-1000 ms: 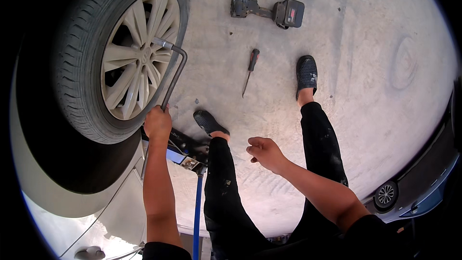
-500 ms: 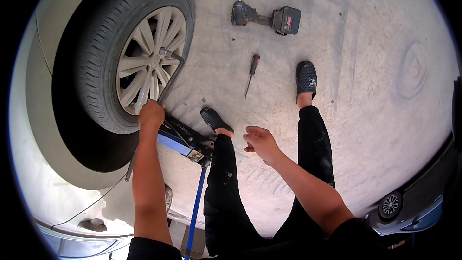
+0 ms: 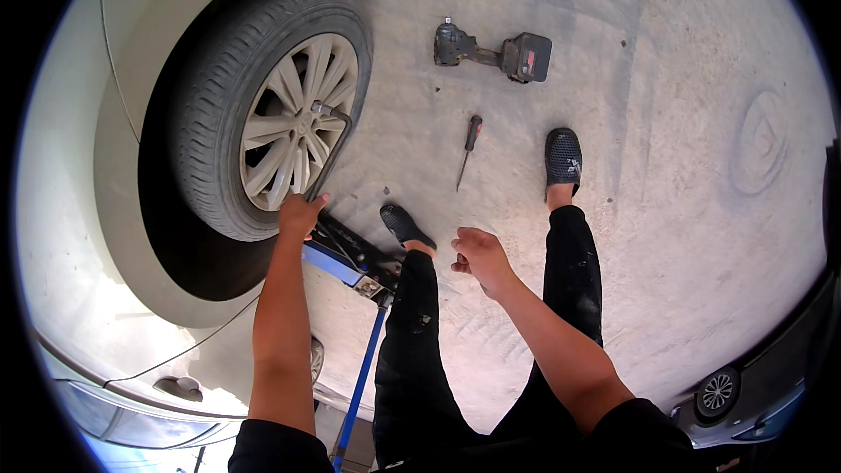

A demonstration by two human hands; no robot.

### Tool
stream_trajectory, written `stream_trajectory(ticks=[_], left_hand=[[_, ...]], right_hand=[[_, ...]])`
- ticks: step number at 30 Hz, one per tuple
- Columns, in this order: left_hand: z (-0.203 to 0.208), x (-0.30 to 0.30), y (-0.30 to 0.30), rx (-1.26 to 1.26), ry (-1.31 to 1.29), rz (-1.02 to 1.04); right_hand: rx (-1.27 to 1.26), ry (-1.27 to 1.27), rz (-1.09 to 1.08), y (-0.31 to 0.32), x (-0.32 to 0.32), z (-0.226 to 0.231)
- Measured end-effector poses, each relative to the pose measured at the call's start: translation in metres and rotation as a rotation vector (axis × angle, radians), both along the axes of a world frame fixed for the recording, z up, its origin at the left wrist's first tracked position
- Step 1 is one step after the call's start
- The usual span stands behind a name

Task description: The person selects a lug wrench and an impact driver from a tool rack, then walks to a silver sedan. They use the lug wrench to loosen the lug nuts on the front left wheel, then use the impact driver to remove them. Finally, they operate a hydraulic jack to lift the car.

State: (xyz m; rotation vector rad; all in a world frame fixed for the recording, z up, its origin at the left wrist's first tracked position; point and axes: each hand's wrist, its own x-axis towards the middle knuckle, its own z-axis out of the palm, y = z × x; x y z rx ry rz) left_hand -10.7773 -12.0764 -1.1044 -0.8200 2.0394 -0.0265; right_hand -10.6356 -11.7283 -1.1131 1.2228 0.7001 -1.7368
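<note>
My left hand (image 3: 300, 215) is closed around the lower end of a dark bent lug wrench (image 3: 338, 145), with its thumb sticking out. The wrench's socket end sits at the middle of the silver alloy wheel (image 3: 285, 142), close to the hub. Around the rim is a black tyre (image 3: 207, 144), inside the wheel arch of a pale car (image 3: 123, 175). My right hand (image 3: 484, 260) is held above the floor between my legs, its fingers curled in. Whether anything is inside those fingers is hidden.
A floor jack (image 3: 337, 264) with a blue handle (image 3: 361, 377) stands below the wheel, beside my left foot. On the concrete ahead lie a screwdriver (image 3: 469, 151) and a black cordless impact wrench (image 3: 492, 54). A dark car (image 3: 745, 398) is at the lower right.
The view has shifted, so the wheel and floor tools appear lower and further right. My left thumb now sticks out from the wrench. My right hand stays curled in about the same place.
</note>
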Motion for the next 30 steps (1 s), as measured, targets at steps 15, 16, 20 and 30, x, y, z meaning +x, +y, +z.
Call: stream_trajectory(ticks=[15, 16, 20, 30], left_hand=[[0.139, 0.121, -0.128, 0.218, -0.165, 0.021], [0.134, 0.109, -0.124, 0.212, -0.204, 0.057], [0.129, 0.114, -0.115, 0.026, -0.286, -0.188], [0.137, 0.123, -0.123, 0.064, -0.240, -0.233]], right_hand=[[0.173, 0.111, 0.208, -0.064, 0.034, -0.027], [0.351, 0.323, 0.415, -0.065, 0.048, -0.040], [0.646, 0.706, 1.182, -0.030, 0.083, 0.040], [1.095, 0.694, 1.401, 0.030, 0.101, 0.171]])
